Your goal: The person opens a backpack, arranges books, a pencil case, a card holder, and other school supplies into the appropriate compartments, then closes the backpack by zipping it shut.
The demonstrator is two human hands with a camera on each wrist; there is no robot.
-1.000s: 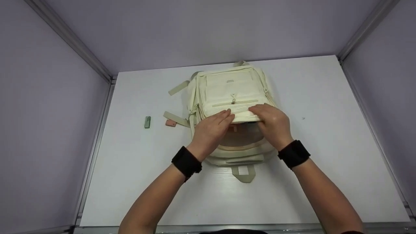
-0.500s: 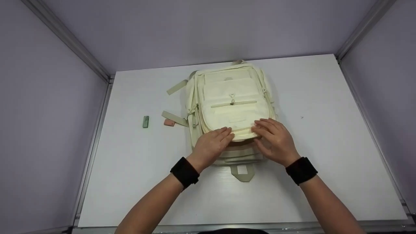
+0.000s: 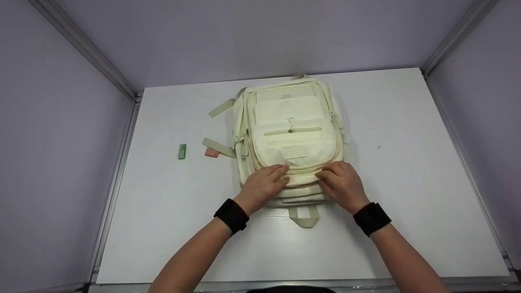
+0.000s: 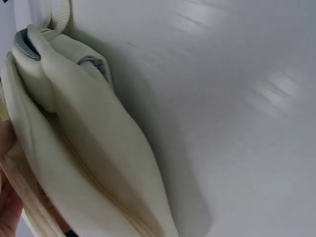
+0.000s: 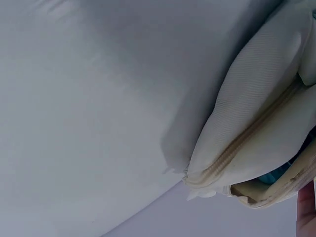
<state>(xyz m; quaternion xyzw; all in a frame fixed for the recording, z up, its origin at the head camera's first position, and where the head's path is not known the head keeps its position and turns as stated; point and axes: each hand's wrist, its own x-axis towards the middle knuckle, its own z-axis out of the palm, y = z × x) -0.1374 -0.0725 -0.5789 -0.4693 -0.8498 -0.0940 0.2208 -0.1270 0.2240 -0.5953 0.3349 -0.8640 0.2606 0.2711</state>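
Note:
A cream backpack [image 3: 293,112] lies front side up on the white table, its grey top loop [image 3: 306,221] toward the person. At the near end my left hand [image 3: 262,187] pinches the zippered edge of the front panel [image 3: 302,179]. Gripping the same edge a little to the right is my right hand [image 3: 344,185], fingers curled over it. The unzipped teeth [image 4: 32,195] run beside my fingers in the left wrist view. Through the gaping edge in the right wrist view, something teal [image 5: 274,174] shows inside, mostly hidden.
Left of the backpack lie a small green block [image 3: 182,151] and a small reddish block [image 3: 211,152], the latter close under a loose strap [image 3: 220,147]. A tiny scrap [image 3: 378,147] lies to the right. Pale walls [image 3: 260,36] border the table.
Both hands have drawn the lifted front panel down toward the person. The dark opening visible earlier is now covered, and the panel lies flatter over the backpack.

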